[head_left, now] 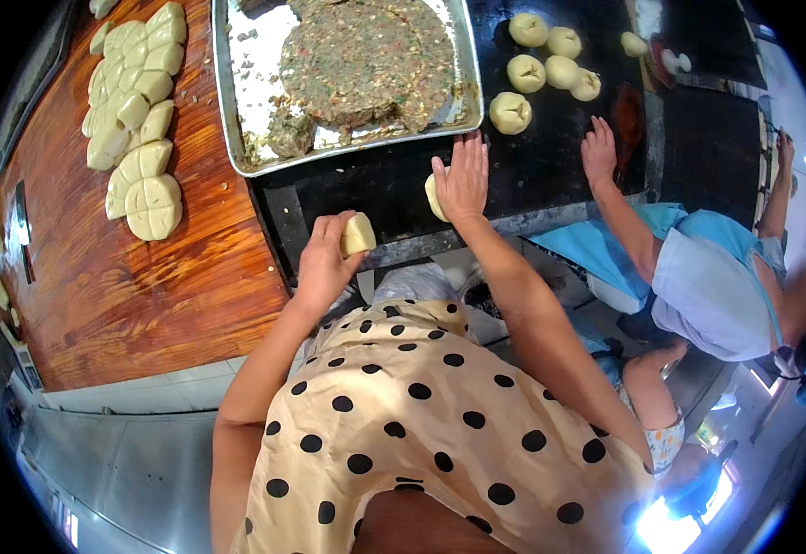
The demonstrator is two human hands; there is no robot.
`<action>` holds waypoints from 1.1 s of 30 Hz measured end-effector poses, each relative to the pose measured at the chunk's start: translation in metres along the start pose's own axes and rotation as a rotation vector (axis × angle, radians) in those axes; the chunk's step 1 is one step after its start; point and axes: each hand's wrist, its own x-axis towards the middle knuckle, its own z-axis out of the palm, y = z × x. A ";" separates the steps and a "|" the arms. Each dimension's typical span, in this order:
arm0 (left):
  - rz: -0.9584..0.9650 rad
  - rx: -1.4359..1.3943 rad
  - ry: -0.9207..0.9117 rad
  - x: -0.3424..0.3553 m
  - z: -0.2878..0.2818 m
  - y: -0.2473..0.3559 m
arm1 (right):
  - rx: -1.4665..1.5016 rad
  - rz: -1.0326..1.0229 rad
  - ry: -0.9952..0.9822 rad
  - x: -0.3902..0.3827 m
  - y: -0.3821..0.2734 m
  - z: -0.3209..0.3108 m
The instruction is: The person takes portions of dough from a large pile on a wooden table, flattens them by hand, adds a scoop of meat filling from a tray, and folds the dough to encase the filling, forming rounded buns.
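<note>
My left hand [326, 257] grips a pale cut piece of dough [357, 234] at the near edge of the black work surface [329, 189]. My right hand [463, 180] is stretched out with straight fingers, its fingertips close to the near rim of a metal tray [384, 138]. A second dough piece [433, 198] lies beside its thumb, partly hidden by the hand. The tray holds a large flattened mound of speckled minced filling [366, 55]. Several round dough balls [526, 72] sit on the black surface right of the tray.
A wooden board [218, 314] on the left carries several scored dough pieces [144, 198]. At the right, a co-worker [708, 277] in a light blue apron reaches a hand [599, 148] over the black surface. Another person's leg [648, 397] shows low on the right.
</note>
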 end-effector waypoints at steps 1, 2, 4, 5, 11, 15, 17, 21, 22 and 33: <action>-0.009 0.049 -0.021 -0.001 -0.002 -0.004 | -0.022 -0.006 0.009 -0.001 0.000 0.000; -0.018 0.098 -0.042 0.000 -0.004 -0.007 | -0.045 -0.012 0.018 -0.001 -0.001 0.000; 0.011 0.212 -0.090 0.002 -0.001 -0.012 | -0.058 -0.023 0.030 0.003 0.000 0.001; 0.041 0.261 -0.118 0.000 0.001 -0.017 | -0.022 -0.024 0.076 -0.004 0.000 0.006; 0.174 0.379 -0.143 0.003 0.003 -0.026 | 0.189 0.120 0.192 0.016 0.002 0.003; 0.159 0.420 -0.164 0.011 0.003 -0.026 | 0.000 0.073 0.177 0.029 0.002 0.005; 0.168 0.431 -0.201 0.003 0.008 -0.025 | 0.012 0.079 0.198 0.015 0.010 0.015; 0.243 0.502 -0.211 0.006 -0.004 -0.030 | 0.047 0.076 0.190 -0.001 -0.016 0.019; 0.266 0.514 -0.217 0.004 -0.006 -0.030 | 0.011 0.051 0.196 -0.004 -0.026 0.019; 0.241 0.465 -0.190 -0.020 -0.024 -0.034 | 0.238 0.401 0.197 -0.044 0.000 -0.008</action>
